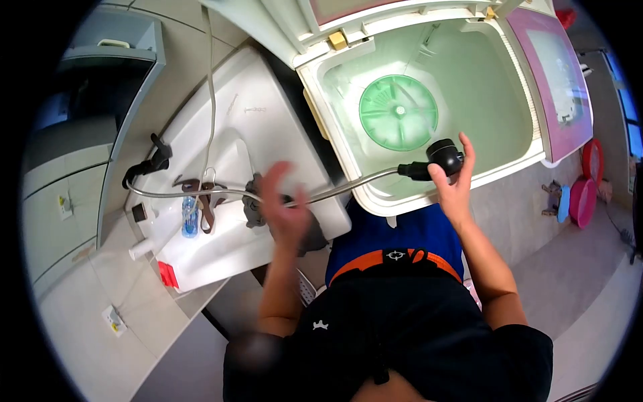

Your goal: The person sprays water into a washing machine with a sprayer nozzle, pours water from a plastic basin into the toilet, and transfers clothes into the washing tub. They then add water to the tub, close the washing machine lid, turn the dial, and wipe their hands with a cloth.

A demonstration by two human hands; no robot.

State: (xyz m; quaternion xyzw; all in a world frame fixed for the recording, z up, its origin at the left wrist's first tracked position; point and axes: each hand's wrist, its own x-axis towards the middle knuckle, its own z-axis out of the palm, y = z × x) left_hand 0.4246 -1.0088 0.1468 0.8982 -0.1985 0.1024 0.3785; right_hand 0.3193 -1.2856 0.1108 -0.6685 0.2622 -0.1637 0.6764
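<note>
My right hand (456,194) holds a black spray head (445,157) between thumb and fingers, over the near rim of a top-loading washing machine (415,201). Water sprays from it into the pale green tub, towards the round green pulsator (399,112) at the bottom. A flexible metal hose (355,183) runs from the spray head leftward across the sink to a black faucet (151,164). Blurred by motion, my left hand (286,211) is over the hose with its thumb and fingers apart. Dark grey cloth (253,201) lies in the white sink (268,100) behind it.
In the sink are a clear blue bottle (190,216) and a brown strap (207,214). A red object (168,275) sits on its edge. The machine's pink lid (552,80) stands open on the right. Pink basins (583,201) are by the far right wall.
</note>
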